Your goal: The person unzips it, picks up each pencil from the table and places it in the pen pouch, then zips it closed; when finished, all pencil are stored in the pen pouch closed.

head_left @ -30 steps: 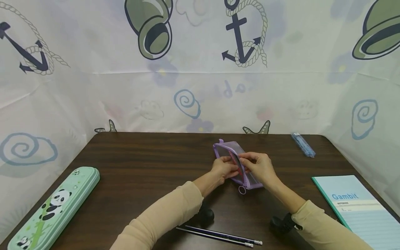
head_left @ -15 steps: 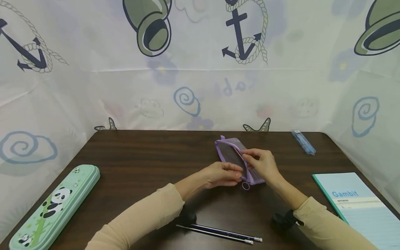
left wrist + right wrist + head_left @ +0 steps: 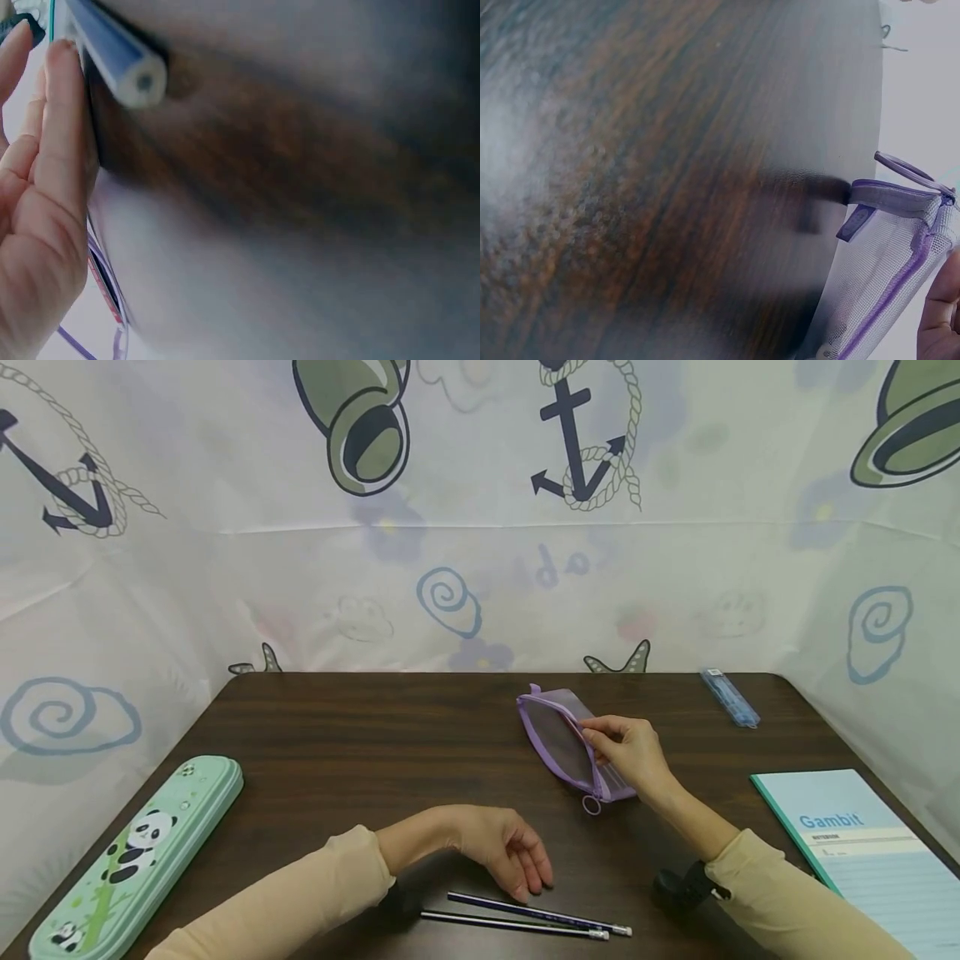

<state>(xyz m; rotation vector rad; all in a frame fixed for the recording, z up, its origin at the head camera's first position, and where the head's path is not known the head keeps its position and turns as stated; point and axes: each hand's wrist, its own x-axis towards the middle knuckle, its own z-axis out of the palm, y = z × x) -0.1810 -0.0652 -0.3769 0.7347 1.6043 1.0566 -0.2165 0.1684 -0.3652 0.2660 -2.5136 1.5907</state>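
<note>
My right hand (image 3: pixel 630 756) pinches the open rim of a purple mesh pencil pouch (image 3: pixel 558 735) between thumb and fingers. The pouch's zip gapes, and a purple ring hangs from the zip pull. In the right wrist view, the pouch (image 3: pixel 889 255) shows its see-through mesh and purple trim beside my fingers. Nearer me, my left hand (image 3: pixel 502 847) hangs over two dark pencils (image 3: pixel 525 925) with white erasers, fingers loosely bent downward. Its fingertips are close to the farther pencil; contact cannot be made out. In the left wrist view, a pencil (image 3: pixel 124 64) points its blunt end at the camera.
A mint-green panda pencil case (image 3: pixel 138 860) lies at the left of the brown table (image 3: pixel 360 735). On the right lies a Gambit notebook (image 3: pixel 862 852), with a small blue clear packet (image 3: pixel 730 697) beyond it. A printed white curtain surrounds the table's back and sides.
My left hand has come out of the pouch and moved down toward me, over the pencils. The farther pencil has shifted slightly. My right hand stays on the pouch rim.
</note>
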